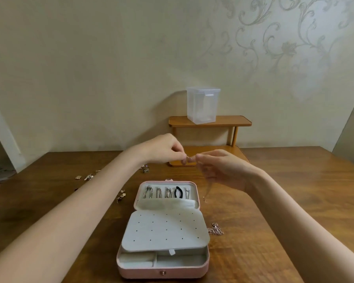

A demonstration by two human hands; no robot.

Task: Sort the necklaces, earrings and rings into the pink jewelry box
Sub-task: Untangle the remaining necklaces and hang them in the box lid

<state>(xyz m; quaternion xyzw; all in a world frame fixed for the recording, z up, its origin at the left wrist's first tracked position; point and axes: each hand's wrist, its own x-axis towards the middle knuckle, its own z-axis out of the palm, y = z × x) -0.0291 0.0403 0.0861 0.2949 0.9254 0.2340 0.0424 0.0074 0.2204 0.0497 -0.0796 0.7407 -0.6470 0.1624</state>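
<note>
The pink jewelry box (202,266) lies open on the table in front of me, its lid (198,193) holding several hung necklaces and a black cord. A white perforated earring panel (164,231) covers part of the lower tray. Above the lid, my left hand (164,149) and my right hand (223,170) meet, both pinching the ends of a thin chain necklace (206,190) that dangles down beside the lid's right edge. A rose-gold chain (216,230) lies on the table right of the box. Loose earrings (122,196) sit to the left.
More small jewelry pieces (88,177) and a cluster (145,168) lie on the wooden table (284,201) at the left and behind my left arm. A small wooden shelf (233,121) at the back carries a clear plastic container (202,105).
</note>
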